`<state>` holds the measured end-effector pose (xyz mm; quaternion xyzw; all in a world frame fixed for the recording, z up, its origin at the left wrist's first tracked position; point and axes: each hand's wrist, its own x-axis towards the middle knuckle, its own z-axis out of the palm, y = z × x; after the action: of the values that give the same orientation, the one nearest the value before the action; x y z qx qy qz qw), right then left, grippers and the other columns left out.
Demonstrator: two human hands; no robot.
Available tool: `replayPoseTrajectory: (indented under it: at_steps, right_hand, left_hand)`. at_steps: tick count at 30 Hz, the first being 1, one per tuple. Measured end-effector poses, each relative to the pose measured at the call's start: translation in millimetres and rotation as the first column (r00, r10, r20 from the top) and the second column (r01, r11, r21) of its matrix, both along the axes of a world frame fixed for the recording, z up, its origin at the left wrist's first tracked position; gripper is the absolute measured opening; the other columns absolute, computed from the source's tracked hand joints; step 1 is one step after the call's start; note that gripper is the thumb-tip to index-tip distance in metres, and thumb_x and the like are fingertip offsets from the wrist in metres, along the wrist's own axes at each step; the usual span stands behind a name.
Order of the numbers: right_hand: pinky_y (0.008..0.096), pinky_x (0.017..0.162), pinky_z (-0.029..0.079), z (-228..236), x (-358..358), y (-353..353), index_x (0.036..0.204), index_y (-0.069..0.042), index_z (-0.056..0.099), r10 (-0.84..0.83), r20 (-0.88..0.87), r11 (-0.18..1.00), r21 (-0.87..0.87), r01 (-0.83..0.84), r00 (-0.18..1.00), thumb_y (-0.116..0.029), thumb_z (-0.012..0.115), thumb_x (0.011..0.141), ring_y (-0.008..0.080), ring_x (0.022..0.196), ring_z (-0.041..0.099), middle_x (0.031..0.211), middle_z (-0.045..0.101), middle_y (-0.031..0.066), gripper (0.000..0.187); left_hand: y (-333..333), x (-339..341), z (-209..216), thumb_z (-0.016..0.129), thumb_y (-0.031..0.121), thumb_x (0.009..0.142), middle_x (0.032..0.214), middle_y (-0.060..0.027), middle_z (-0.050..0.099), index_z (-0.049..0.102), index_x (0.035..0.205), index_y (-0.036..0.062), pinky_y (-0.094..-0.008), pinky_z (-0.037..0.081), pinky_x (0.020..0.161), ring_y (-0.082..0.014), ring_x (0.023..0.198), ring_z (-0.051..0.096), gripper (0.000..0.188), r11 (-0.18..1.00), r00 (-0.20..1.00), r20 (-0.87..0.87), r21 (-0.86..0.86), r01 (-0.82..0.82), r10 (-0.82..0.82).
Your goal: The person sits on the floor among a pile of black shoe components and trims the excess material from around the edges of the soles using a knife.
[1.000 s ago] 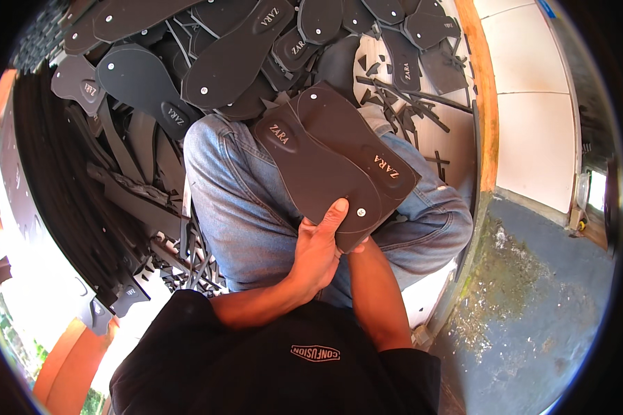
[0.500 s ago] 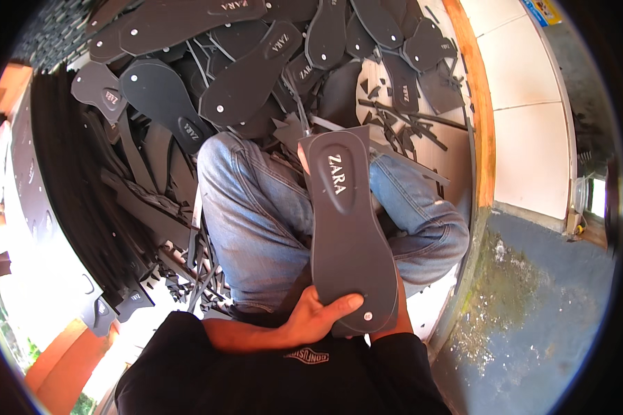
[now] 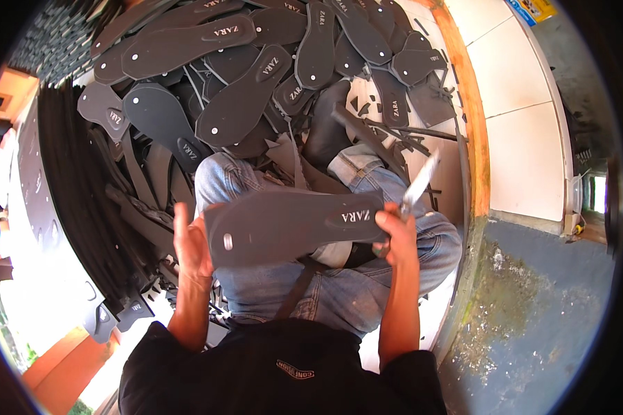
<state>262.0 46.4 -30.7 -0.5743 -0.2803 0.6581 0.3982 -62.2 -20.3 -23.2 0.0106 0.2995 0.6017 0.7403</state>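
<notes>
Dark sole (image 3: 284, 232) above lap (image 3: 249, 287), narrow end toward 3 o'clock. Right grip (image 3: 396, 235) clenched on that end plus knife (image 3: 420, 181); blade toward 1 o'clock, presumably to keep it clear. Left grip (image 3: 195, 242) loose at 9 o'clock, broad end; contact unclear.

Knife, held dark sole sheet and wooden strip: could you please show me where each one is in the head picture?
Knife (image 3: 421, 181): head view, on its bright blade.
Dark sole sheet (image 3: 287, 225): head view, on the middle of its upper face.
Wooden strip (image 3: 478, 142): head view, partway along its length.
</notes>
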Motion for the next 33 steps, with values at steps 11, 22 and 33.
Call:
replayPoseTrajectory:
  at_steps: [11,22,33]
  right_hand:
    - [0.0272,0.041,0.033,0,-4,-100,0.067,-0.002,0.048,0.209,0.641,0.92,0.127,-0.37,0.739,-0.024,0.067,0.085,0.0085,0.043,0.041,0.049,0.046,0.0021,0.034]
    - [0.0413,0.05,0.044,9,-16,-100,0.069,-0.002,0.055,0.328,0.784,0.835,0.02,-0.55,0.527,-0.018,0.068,0.077,0.0368,0.055,0.058,0.057,0.057,0.0163,0.022]
    - [0.0436,0.056,0.045,19,-51,-25,0.073,0.001,0.057,0.273,0.792,0.717,0.212,-0.664,0.547,-0.018,0.066,0.078,0.0436,0.062,0.057,0.058,0.054,0.0243,0.021]
  left_hand:
    - [46,31,23,0.071,0.024,0.081,0.079,-0.0064,0.066,0.063,0.096,0.0009,-0.023,0.05,0.057,-0.0121,0.064,0.063,0.028,0.956,0.753,-0.594,-0.107,0.275,-0.283]
    - [37,59,24,0.073,0.023,0.079,0.074,-0.0069,0.067,0.068,0.089,-0.002,-0.0226,0.05,0.055,-0.0114,0.061,0.063,0.028,0.841,0.726,-0.424,-0.27,0.469,-0.542]
    - [46,74,39,0.072,0.023,0.081,0.081,-0.0018,0.067,0.068,0.094,-0.0002,-0.0225,0.048,0.066,-0.0071,0.072,0.06,0.027,0.751,0.578,-0.526,-0.197,0.631,-0.624]
